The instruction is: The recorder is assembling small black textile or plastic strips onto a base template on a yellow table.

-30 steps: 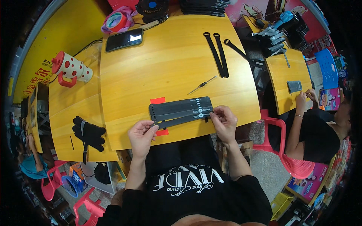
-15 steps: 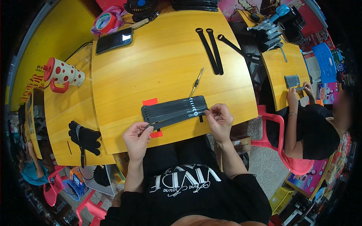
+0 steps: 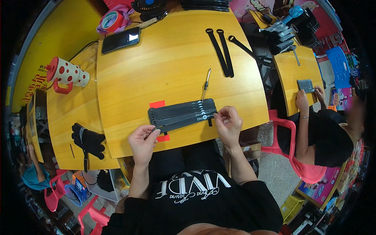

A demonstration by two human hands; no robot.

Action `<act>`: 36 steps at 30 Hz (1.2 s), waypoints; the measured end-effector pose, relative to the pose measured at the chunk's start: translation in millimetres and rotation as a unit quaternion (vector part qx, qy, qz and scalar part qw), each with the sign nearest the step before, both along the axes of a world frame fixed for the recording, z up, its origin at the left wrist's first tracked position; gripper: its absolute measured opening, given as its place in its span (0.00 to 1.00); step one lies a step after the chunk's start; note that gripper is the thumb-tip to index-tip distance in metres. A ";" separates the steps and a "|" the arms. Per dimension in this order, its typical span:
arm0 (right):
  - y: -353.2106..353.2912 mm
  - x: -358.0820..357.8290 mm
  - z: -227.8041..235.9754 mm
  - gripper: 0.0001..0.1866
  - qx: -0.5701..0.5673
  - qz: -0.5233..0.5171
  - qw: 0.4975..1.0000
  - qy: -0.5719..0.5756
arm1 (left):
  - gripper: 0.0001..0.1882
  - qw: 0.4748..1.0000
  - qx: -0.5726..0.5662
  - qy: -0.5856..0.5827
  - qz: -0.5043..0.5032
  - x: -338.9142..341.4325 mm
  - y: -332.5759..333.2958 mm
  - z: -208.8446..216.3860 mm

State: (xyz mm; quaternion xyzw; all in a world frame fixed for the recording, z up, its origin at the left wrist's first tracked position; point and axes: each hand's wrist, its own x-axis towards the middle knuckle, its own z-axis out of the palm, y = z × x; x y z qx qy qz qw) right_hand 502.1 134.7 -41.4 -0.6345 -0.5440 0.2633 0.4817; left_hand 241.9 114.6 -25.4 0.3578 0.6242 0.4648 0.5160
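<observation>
A row of overlapping black hook-and-loop straps (image 3: 172,111) lies near the front edge of the yellow table, with white printed marks lined up toward its right end. My left hand (image 3: 142,141) pinches the left end of the nearest black strap (image 3: 181,124). At the strap's other end, the thumb and fingers of my right hand (image 3: 228,126) are closed on it. This strap lies stretched along the front of the row, slightly tilted. Red tape (image 3: 157,104) shows at the row's back left, with another piece by my left fingertips. Behind the row rests a thin pen-like tool (image 3: 206,84).
Loose black straps (image 3: 220,53) lie at the back right. A phone (image 3: 121,40), a tape roll (image 3: 112,22) and a fan (image 3: 149,5) stand at the back left. Leftward are a spotted tumbler (image 3: 67,75) and a black strap bundle (image 3: 88,141). A co-worker (image 3: 329,133) sits at right.
Both my hands keep their hold on the strap's ends, and the strap lies closer against the row. The whole view has shifted slightly. The co-worker's hands have moved a little at their stack.
</observation>
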 end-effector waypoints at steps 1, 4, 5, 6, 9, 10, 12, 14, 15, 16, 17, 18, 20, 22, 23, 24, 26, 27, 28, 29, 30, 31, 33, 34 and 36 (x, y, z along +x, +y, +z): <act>-0.2 -0.4 0.7 0.10 -0.005 -0.002 1.000 0.002 | 0.06 1.000 0.001 -0.001 0.002 -0.8 -0.7 -1.2; 1.3 -2.1 1.7 0.09 0.002 -0.001 1.000 -0.002 | 0.06 1.000 0.004 -0.007 0.012 -1.3 -1.0 -2.1; 1.7 -2.5 1.7 0.09 0.004 0.005 1.000 0.002 | 0.06 1.000 0.006 -0.015 0.016 -0.9 -0.7 -2.2; 0.9 -2.3 1.6 0.09 0.004 0.000 1.000 -0.001 | 0.06 1.000 0.008 -0.010 0.022 -1.0 -0.9 -4.3; 0.2 -0.7 0.7 0.09 0.003 0.001 1.000 -0.002 | 0.05 0.999 0.032 -0.022 0.025 0.8 -1.4 -5.3; 0.4 -0.4 0.9 0.09 0.000 -0.003 1.000 -0.006 | 0.05 0.999 0.033 -0.016 0.033 2.5 -0.3 -3.7; 0.4 -1.9 3.2 0.08 -0.004 0.007 1.000 -0.001 | 0.04 0.999 0.043 -0.010 0.030 5.1 0.4 -3.3; -0.7 -1.9 0.7 0.08 0.004 -0.004 1.000 -0.002 | 0.04 0.998 0.055 0.002 0.034 6.6 -1.7 -9.4; -0.4 -1.7 0.3 0.09 0.007 0.002 1.000 -0.002 | 0.05 0.997 0.072 0.012 0.035 7.7 -0.5 -10.7; -0.4 -1.0 -0.9 0.09 0.007 0.008 1.000 0.001 | 0.06 0.995 0.088 0.021 0.034 8.6 1.0 -12.3; -0.7 -0.4 -2.4 0.09 0.013 0.006 1.000 -0.002 | 0.06 0.995 0.082 0.053 0.027 7.9 1.2 -13.4; -1.1 0.6 -3.8 0.09 0.019 0.004 1.000 -0.006 | 0.06 0.995 0.082 0.055 0.032 9.0 1.4 -12.5; -1.4 0.5 -4.0 0.09 0.019 0.009 1.000 -0.014 | 0.06 0.994 0.069 0.082 0.028 10.9 2.0 -8.4; -1.4 -1.0 -2.3 0.09 0.011 0.001 1.000 -0.011 | 0.06 0.992 0.082 0.093 0.026 10.0 2.1 -12.1; -1.4 -2.0 -1.5 0.08 0.005 -0.001 1.000 -0.003 | 0.06 0.990 0.092 0.103 0.029 10.4 2.4 -12.7; -1.1 -2.7 -1.3 0.08 0.005 0.003 1.000 -0.002 | 0.07 0.988 0.101 0.113 0.032 10.4 2.8 -13.4; -1.4 -3.2 -0.7 0.08 0.003 0.004 1.000 -0.008 | 0.07 0.987 0.102 0.121 0.038 10.6 2.9 -14.7; -1.3 -4.2 0.4 0.08 0.001 0.007 1.000 -0.008 | 0.08 0.985 0.105 0.129 0.041 9.9 2.8 -15.1; -1.0 -4.1 1.5 0.08 -0.001 0.007 1.000 -0.008 | 0.08 0.985 0.104 0.128 0.042 9.9 3.6 -14.7; -0.7 -4.1 1.8 0.08 -0.004 0.006 1.000 -0.009 | 0.09 0.987 0.084 0.134 0.040 9.8 4.4 -12.9; -0.7 -3.8 1.3 0.08 -0.005 0.008 1.000 -0.010 | 0.09 0.987 0.064 0.140 0.037 9.7 4.9 -11.6; -0.7 -3.0 0.8 0.08 -0.006 0.008 1.000 -0.013 | 0.09 0.987 0.063 0.140 0.039 9.9 5.5 -11.1; -1.5 -2.7 -0.3 0.08 -0.008 0.010 1.000 -0.017 | 0.09 0.990 0.065 0.118 0.047 11.1 6.3 -11.0; -1.8 -2.7 -1.1 0.08 -0.009 0.008 1.000 -0.009 | 0.09 0.990 0.065 0.118 0.048 11.3 6.3 -11.4; -0.9 -2.4 -2.7 0.08 -0.010 0.007 1.000 -0.002 | 0.10 0.987 0.078 0.134 0.047 11.2 5.9 -12.4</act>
